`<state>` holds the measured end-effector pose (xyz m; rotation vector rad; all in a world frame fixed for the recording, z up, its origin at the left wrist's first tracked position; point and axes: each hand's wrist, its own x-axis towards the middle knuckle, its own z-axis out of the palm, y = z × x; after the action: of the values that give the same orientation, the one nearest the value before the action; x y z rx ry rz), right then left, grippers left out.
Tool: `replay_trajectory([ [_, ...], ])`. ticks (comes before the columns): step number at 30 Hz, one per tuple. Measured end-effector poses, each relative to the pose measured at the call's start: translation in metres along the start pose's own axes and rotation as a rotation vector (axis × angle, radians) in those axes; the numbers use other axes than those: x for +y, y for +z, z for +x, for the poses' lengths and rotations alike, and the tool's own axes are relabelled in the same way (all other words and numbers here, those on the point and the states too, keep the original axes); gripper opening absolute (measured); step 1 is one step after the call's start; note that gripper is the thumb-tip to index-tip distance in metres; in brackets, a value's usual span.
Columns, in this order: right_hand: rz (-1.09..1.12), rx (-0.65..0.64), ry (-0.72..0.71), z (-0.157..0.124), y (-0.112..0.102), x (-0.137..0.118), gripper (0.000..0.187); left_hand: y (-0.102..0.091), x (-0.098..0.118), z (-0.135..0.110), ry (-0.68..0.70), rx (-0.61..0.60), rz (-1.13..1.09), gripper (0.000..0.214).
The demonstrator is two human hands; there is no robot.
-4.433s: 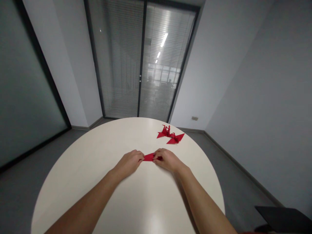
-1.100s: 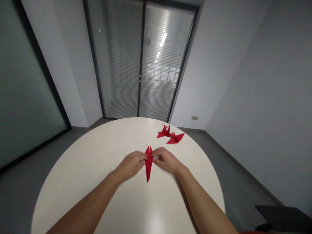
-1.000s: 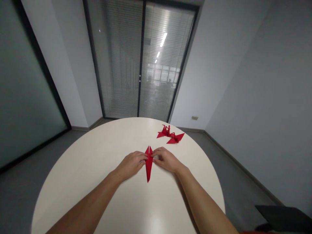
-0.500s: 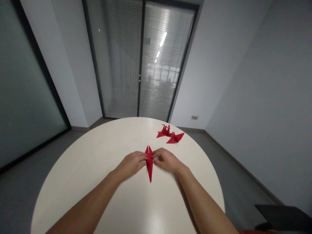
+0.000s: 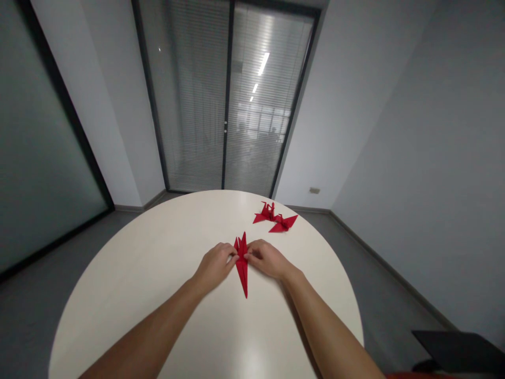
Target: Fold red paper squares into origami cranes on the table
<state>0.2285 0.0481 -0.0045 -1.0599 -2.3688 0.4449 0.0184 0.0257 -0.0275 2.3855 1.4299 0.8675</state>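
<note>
A folded piece of red origami paper [image 5: 242, 268], long and narrow with a point toward me, is between my hands over the middle of the table. Its far end splits into several upward points. My left hand [image 5: 216, 263] pinches its left edge between thumb and fingers. From the right, my right hand [image 5: 266, 258] grips the opposite edge with thumb and index finger. Beyond my right hand sit red folded paper cranes [image 5: 284, 223], close together with wings spread.
The round white table [image 5: 158, 237] fills the space before me, its far edge curving just behind the cranes. A glass door with blinds [image 5: 193, 105] stands behind it. At the lower right is a black chair part [image 5: 457, 350].
A flap of the red paper now stands out at the far end, where two matching points lay side by side. My left fingers have closed into a pinch on the left edge.
</note>
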Motion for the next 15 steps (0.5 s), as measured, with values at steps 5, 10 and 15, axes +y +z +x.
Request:
replay_trajectory([
  [5,-0.001,0.029,0.07,0.0009,0.0046,0.0014,0.01,0.0053,0.0021,0.0004,-0.054,0.057,-0.074,0.021],
  [10,0.028,0.049,0.115,-0.0005,0.0076,0.0023,0.029,0.0057,0.0045,-0.0001,-0.082,0.063,-0.066,0.04],
  [15,0.043,0.06,0.069,-0.001,0.0085,0.0045,0.05,0.0057,0.0075,-0.0006,-0.035,0.054,0.029,0.03],
])
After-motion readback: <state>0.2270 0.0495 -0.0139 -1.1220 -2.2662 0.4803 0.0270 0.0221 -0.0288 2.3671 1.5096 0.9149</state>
